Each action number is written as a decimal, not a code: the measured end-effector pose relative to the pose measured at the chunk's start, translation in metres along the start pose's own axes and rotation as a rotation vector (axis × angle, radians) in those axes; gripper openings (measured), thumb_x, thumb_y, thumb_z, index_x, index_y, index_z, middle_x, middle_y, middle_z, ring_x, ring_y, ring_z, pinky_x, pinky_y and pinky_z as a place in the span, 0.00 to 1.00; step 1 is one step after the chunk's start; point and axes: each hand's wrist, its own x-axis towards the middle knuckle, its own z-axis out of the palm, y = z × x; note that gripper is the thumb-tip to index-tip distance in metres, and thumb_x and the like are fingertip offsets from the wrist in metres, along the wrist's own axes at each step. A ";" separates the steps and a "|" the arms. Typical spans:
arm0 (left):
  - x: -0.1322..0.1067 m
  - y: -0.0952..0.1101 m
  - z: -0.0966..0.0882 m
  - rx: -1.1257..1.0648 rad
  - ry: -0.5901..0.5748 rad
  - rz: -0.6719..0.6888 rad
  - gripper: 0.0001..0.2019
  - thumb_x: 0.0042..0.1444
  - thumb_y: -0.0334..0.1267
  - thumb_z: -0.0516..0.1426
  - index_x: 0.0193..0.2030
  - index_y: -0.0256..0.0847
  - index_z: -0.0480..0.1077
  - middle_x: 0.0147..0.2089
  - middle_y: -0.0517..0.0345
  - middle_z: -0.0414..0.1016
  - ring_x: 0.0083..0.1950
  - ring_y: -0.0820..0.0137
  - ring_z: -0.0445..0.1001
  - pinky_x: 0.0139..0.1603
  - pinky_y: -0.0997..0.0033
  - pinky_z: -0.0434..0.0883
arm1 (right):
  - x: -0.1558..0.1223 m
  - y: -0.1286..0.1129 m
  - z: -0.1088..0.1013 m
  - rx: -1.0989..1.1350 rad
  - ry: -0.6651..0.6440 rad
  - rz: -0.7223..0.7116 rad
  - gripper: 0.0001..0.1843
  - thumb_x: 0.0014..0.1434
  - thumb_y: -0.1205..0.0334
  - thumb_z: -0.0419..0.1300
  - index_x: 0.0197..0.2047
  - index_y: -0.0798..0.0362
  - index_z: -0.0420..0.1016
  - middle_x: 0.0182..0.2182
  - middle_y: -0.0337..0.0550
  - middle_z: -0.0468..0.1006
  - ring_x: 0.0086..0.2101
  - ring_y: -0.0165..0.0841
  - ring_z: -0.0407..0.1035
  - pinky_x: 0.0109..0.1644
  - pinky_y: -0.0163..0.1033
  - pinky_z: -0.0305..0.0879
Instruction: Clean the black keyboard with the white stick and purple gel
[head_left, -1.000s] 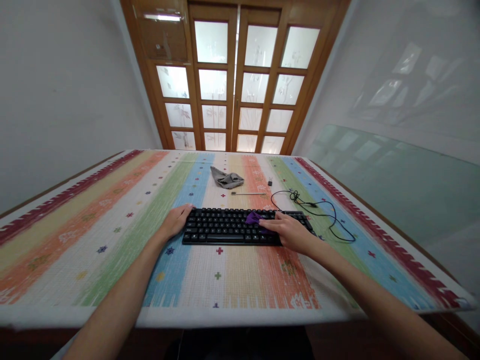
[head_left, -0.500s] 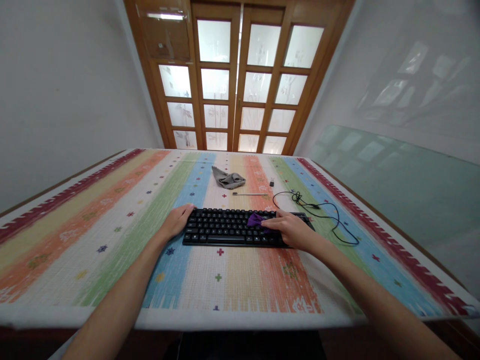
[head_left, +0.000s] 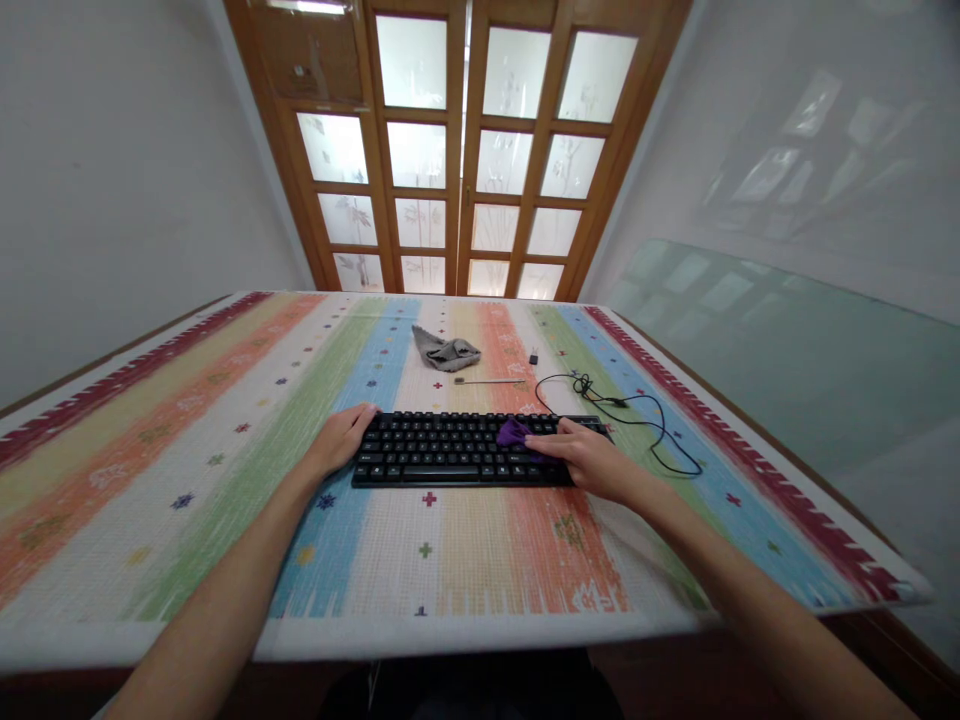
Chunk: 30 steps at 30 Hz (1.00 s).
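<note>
A black keyboard point(head_left: 427, 445) lies flat on the striped tablecloth, long side toward me. At its left end, my left hand point(head_left: 341, 440) is closed on the edge, fingertips at the upper left corner. My right hand point(head_left: 585, 455) rests over the right part of the keys. Its fingers are closed on a crumpled purple cloth point(head_left: 513, 433), which touches the keys and is partly hidden under the fingers. From behind the keyboard a thin black cable point(head_left: 649, 420) runs in loops to the right.
Beyond the keyboard lie a crumpled grey cloth point(head_left: 448, 353), a thin brush point(head_left: 487, 380) and a small dark piece point(head_left: 533, 357) with light prongs. The striped tablecloth point(head_left: 405, 560) covers the table. Walls stand on both sides, with wooden glazed doors point(head_left: 461, 150) behind.
My right hand and the purple cloth have slid a little to the right along the keys. My left hand stays at the keyboard's left end. The whole view has shifted slightly.
</note>
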 end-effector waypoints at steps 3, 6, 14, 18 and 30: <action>-0.001 0.000 0.000 0.001 0.002 0.003 0.31 0.62 0.58 0.39 0.42 0.41 0.76 0.44 0.52 0.81 0.49 0.57 0.76 0.55 0.60 0.68 | -0.001 0.001 0.000 -0.027 -0.014 0.034 0.37 0.52 0.82 0.50 0.62 0.49 0.73 0.55 0.41 0.78 0.39 0.37 0.68 0.44 0.42 0.68; -0.001 0.000 0.001 0.001 0.008 -0.002 0.31 0.62 0.59 0.39 0.43 0.41 0.76 0.45 0.52 0.81 0.49 0.57 0.76 0.55 0.60 0.68 | -0.002 0.000 -0.001 -0.031 -0.022 0.060 0.37 0.51 0.82 0.50 0.61 0.49 0.74 0.53 0.42 0.79 0.38 0.38 0.67 0.43 0.41 0.67; 0.000 0.001 0.002 0.012 0.012 -0.002 0.29 0.61 0.59 0.39 0.37 0.42 0.73 0.43 0.51 0.81 0.47 0.57 0.76 0.53 0.59 0.68 | 0.008 -0.016 -0.018 -0.019 -0.084 0.056 0.33 0.50 0.82 0.50 0.56 0.53 0.78 0.46 0.47 0.82 0.39 0.38 0.69 0.45 0.41 0.65; 0.000 0.002 0.002 0.027 0.018 -0.005 0.28 0.61 0.59 0.39 0.34 0.43 0.72 0.42 0.51 0.81 0.46 0.57 0.76 0.52 0.60 0.69 | 0.019 -0.024 -0.017 -0.005 -0.088 0.103 0.28 0.51 0.81 0.51 0.50 0.57 0.80 0.40 0.49 0.82 0.40 0.39 0.68 0.45 0.41 0.64; 0.001 -0.003 0.004 0.034 0.026 0.012 0.27 0.62 0.58 0.39 0.34 0.43 0.72 0.42 0.51 0.81 0.46 0.58 0.76 0.53 0.59 0.69 | 0.056 -0.057 -0.020 0.116 0.041 0.113 0.25 0.53 0.79 0.51 0.49 0.57 0.80 0.40 0.50 0.81 0.41 0.38 0.71 0.47 0.40 0.66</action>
